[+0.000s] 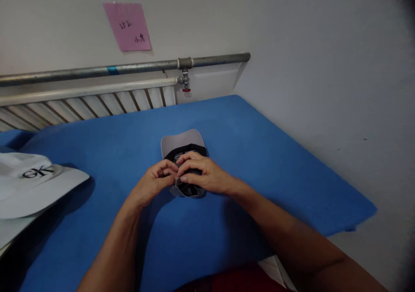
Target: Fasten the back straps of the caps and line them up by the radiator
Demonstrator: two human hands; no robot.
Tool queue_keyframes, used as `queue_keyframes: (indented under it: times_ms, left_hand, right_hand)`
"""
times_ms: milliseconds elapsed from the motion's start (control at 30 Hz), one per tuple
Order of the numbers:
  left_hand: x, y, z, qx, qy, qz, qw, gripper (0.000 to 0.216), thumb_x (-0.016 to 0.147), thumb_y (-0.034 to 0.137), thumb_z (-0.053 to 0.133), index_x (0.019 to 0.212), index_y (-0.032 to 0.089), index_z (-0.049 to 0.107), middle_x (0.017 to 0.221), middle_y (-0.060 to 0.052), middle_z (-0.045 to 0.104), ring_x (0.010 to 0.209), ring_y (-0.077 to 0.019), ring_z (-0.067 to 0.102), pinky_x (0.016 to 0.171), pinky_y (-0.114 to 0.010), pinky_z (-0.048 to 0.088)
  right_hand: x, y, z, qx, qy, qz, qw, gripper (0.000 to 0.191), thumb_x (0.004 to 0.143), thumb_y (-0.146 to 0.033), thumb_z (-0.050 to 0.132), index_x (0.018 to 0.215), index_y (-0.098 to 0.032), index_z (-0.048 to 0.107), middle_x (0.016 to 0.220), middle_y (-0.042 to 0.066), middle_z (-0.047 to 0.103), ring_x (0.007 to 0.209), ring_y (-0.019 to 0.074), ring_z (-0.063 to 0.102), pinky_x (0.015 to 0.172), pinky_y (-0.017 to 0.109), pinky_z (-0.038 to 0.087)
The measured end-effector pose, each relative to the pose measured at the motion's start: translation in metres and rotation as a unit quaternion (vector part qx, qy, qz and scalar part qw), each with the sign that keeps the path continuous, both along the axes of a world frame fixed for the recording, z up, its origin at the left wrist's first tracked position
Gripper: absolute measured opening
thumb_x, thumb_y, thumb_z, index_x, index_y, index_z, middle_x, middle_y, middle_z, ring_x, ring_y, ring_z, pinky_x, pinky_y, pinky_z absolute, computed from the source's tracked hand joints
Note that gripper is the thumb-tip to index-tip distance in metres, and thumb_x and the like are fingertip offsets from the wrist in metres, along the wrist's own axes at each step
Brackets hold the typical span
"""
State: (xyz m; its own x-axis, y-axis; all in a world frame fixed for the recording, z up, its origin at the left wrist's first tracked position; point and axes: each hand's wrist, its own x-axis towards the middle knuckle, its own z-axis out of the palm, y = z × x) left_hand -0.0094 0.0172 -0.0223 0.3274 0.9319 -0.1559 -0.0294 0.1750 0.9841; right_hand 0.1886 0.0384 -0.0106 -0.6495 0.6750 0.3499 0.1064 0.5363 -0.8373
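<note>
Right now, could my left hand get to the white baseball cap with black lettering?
Probably yes: only blue tabletop shows between your left hand and that white baseball cap, though that hand is busy at the gray baseball cap.

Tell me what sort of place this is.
Probably a small indoor workroom, though that's not certain: a grey-brimmed cap is being handled on a blue-covered table, a white cap sits to the left, and a handwritten pink note is on the wall.
</note>
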Motion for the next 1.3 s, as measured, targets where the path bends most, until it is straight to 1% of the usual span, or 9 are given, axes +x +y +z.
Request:
queue_keyframes:
  times_ms: [67,233,467,567,700,833,933,1100,1300]
  left_hand:
    - [0.000,0.000,0.000,-0.007,0.007,0.000,1.000,0.025,0.070,0.031,0.077,0.083,0.018,0.059,0.067,0.004,0.062,0.057,-0.0067,0.052,0.056,-0.019,0.038]
    - [0.000,0.000,0.001,-0.001,0.018,-0.003,1.000,0.022,0.072,0.030,0.075,0.080,0.017,0.059,0.063,0.005,0.060,0.055,-0.0063,0.050,0.054,-0.019,0.036]
    - [-0.001,-0.002,0.005,-0.010,0.019,-0.016,1.000,0.022,0.069,0.026,0.077,0.080,0.017,0.061,0.067,0.003,0.064,0.062,-0.0092,0.055,0.061,-0.023,0.041]
    - [-0.002,-0.002,0.005,-0.016,0.024,-0.021,0.999,0.018,0.070,0.025,0.075,0.079,0.017,0.061,0.066,0.003,0.063,0.062,-0.0091,0.055,0.061,-0.023,0.041]
    - [-0.005,-0.001,0.004,-0.012,0.001,-0.033,0.999,0.015,0.070,0.018,0.071,0.084,0.018,0.065,0.074,0.001,0.064,0.067,-0.0101,0.057,0.064,-0.023,0.042]
    - [-0.006,0.001,0.001,-0.014,-0.019,-0.030,0.999,0.020,0.067,0.012,0.070,0.085,0.018,0.064,0.076,0.001,0.066,0.066,-0.0108,0.058,0.064,-0.024,0.044]
    - [-0.005,0.001,0.000,-0.017,-0.028,-0.017,0.999,0.020,0.067,0.011,0.070,0.084,0.018,0.064,0.075,0.002,0.066,0.065,-0.0097,0.058,0.063,-0.023,0.044]
    - [-0.002,0.001,0.002,-0.028,-0.027,-0.005,0.999,0.018,0.066,0.014,0.074,0.081,0.017,0.064,0.070,0.002,0.066,0.062,-0.0086,0.057,0.061,-0.021,0.043]
    - [0.000,0.000,0.002,-0.025,0.000,0.026,0.999,0.016,0.066,0.018,0.078,0.079,0.018,0.068,0.072,0.002,0.067,0.066,-0.0096,0.058,0.063,-0.022,0.044]
  right_hand:
    - [0.000,0.000,0.000,-0.003,-0.004,0.004,1.000,0.011,0.083,-0.019,0.065,0.092,-0.023,0.069,0.110,0.003,0.055,0.111,0.0169,0.052,0.101,0.038,0.039]
    - [0.001,-0.001,0.002,-0.039,-0.003,0.020,0.999,0.005,0.082,-0.019,0.064,0.084,-0.022,0.069,0.108,0.002,0.054,0.109,0.0159,0.053,0.101,0.037,0.039]
    - [0.003,0.003,0.001,-0.151,0.064,0.050,0.985,0.012,0.080,-0.013,0.059,0.070,-0.018,0.063,0.111,0.003,0.058,0.109,0.0171,0.053,0.099,0.039,0.038]
    - [0.003,0.004,0.000,-0.174,0.062,0.049,0.982,0.010,0.077,-0.016,0.062,0.067,-0.018,0.062,0.111,0.003,0.058,0.109,0.0177,0.053,0.099,0.039,0.037]
    - [0.003,0.003,0.000,-0.197,0.067,0.040,0.977,0.011,0.076,-0.014,0.060,0.066,-0.018,0.062,0.113,0.003,0.058,0.111,0.0179,0.052,0.099,0.039,0.038]
    - [0.002,0.003,-0.002,-0.203,0.068,0.005,0.977,0.011,0.073,-0.013,0.059,0.064,-0.018,0.061,0.112,0.004,0.059,0.110,0.0193,0.053,0.096,0.039,0.039]
    - [0.001,0.003,-0.005,-0.197,0.059,-0.012,0.979,0.011,0.071,-0.013,0.059,0.062,-0.017,0.059,0.108,0.004,0.060,0.103,0.0184,0.055,0.093,0.038,0.041]
    - [-0.003,0.002,-0.009,-0.163,0.038,-0.033,0.985,0.013,0.071,-0.016,0.062,0.059,-0.017,0.056,0.099,0.003,0.062,0.092,0.0163,0.057,0.089,0.035,0.042]
    - [-0.006,0.000,-0.008,-0.158,0.026,-0.085,0.983,0.015,0.072,-0.014,0.061,0.059,-0.017,0.056,0.097,0.003,0.063,0.091,0.0155,0.058,0.084,0.032,0.045]
